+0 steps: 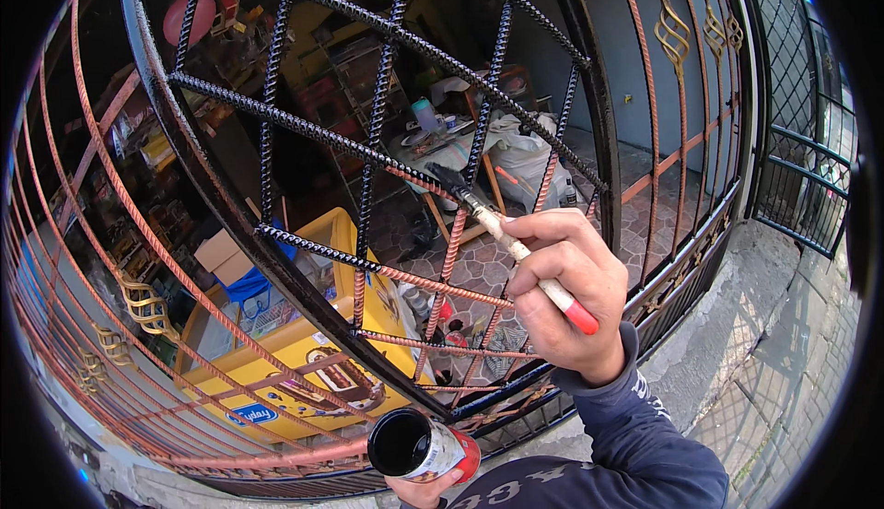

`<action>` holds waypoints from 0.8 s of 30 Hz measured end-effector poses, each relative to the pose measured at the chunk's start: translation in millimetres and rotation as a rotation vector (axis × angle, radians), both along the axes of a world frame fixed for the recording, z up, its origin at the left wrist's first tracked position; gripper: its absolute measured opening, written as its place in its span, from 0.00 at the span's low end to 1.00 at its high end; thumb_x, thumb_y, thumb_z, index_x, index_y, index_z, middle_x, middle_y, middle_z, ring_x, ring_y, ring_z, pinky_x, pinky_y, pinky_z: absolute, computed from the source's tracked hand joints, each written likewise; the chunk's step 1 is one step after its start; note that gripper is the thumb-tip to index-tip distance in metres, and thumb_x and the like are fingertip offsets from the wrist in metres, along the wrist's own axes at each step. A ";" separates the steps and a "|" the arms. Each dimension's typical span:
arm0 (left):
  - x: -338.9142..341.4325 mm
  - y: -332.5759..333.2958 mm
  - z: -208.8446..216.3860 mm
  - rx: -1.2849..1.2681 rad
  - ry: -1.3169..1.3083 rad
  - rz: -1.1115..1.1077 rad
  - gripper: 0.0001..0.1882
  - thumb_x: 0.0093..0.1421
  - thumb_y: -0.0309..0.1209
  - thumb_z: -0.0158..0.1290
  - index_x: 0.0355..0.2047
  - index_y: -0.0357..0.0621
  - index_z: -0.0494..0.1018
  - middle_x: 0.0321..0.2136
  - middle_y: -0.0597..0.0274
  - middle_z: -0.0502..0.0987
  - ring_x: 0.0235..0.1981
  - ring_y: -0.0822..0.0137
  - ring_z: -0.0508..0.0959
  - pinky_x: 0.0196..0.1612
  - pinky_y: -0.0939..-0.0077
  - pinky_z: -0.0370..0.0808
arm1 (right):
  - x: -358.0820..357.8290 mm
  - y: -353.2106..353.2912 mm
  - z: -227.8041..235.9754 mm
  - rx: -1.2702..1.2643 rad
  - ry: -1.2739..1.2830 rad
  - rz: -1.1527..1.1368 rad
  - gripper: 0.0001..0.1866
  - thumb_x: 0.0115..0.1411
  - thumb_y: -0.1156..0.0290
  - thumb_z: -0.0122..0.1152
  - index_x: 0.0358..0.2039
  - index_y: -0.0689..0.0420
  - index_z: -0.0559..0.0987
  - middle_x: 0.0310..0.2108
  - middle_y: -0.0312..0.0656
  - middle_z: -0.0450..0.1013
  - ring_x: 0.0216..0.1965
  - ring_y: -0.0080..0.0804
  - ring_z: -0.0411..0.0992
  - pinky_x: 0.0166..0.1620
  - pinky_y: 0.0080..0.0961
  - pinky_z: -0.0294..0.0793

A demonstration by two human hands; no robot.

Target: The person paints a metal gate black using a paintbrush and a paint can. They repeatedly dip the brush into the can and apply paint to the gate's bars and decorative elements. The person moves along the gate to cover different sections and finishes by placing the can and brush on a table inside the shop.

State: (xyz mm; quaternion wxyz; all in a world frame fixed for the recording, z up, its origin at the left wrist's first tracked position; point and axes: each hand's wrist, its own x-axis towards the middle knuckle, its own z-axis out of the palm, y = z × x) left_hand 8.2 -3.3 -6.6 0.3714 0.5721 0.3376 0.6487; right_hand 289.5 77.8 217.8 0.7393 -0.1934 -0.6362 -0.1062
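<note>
Between the fingers and thumb of my right hand (573, 292) is a paintbrush (493, 225) with a worn white handle and a red end. Its dark bristles touch a twisted bar of the metal gate (322, 133), close to a crossing of bars. Glossy black paint covers the upper bars and the frame, while lower bars (433, 283) are still reddish-brown. Low in front, my left hand (425, 491) grips a paint can (442, 449) with a red and white label. Black paint shows inside its open top. Most of my left hand is hidden beneath the can.
Behind the gate stands a yellow chest freezer (313, 375) with a cardboard box (224, 256) on it. White sacks (525, 154) rest near a cluttered table. Reddish-brown bars with gold twisted ornaments (672, 35) flank both sides. A paved walkway (792, 362) runs along the right.
</note>
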 end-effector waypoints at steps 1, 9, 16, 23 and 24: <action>1.8 -0.6 0.9 0.004 0.001 0.005 0.49 0.40 0.25 0.77 0.62 0.30 0.66 0.53 0.47 0.78 0.54 0.54 0.80 0.59 0.57 0.76 | 1.8 0.3 0.0 -0.012 -0.053 0.005 0.09 0.44 0.83 0.66 0.27 0.56 0.80 0.41 0.50 0.79 0.38 0.44 0.78 0.42 0.35 0.77; 21.5 -4.2 7.3 0.062 0.023 0.058 0.52 0.36 0.26 0.79 0.62 0.29 0.65 0.52 0.47 0.78 0.52 0.56 0.81 0.57 0.59 0.78 | 11.8 -2.1 -6.1 -0.127 -0.162 0.006 0.06 0.45 0.83 0.61 0.26 0.60 0.79 0.44 0.54 0.78 0.42 0.41 0.78 0.44 0.34 0.79; 39.3 -15.0 10.0 0.045 0.010 0.074 0.53 0.37 0.28 0.79 0.62 0.28 0.64 0.53 0.46 0.77 0.53 0.55 0.80 0.58 0.58 0.78 | 18.3 -1.9 -9.2 -0.150 -0.142 0.016 0.07 0.47 0.85 0.60 0.27 0.60 0.79 0.43 0.54 0.78 0.40 0.41 0.78 0.43 0.33 0.79; 45.3 -21.1 5.9 0.044 0.062 0.101 0.53 0.38 0.29 0.79 0.63 0.28 0.63 0.54 0.45 0.76 0.53 0.55 0.80 0.58 0.58 0.77 | 18.2 -4.3 -10.3 -0.014 -0.088 0.080 0.10 0.44 0.83 0.66 0.29 0.58 0.79 0.42 0.50 0.77 0.40 0.48 0.76 0.44 0.37 0.77; 47.0 -22.0 4.9 0.040 0.059 0.114 0.53 0.38 0.28 0.79 0.63 0.28 0.64 0.54 0.46 0.76 0.53 0.55 0.80 0.58 0.58 0.77 | 18.2 -4.0 -9.5 -0.086 -0.152 0.063 0.11 0.44 0.83 0.66 0.29 0.58 0.79 0.42 0.51 0.77 0.40 0.48 0.77 0.43 0.37 0.77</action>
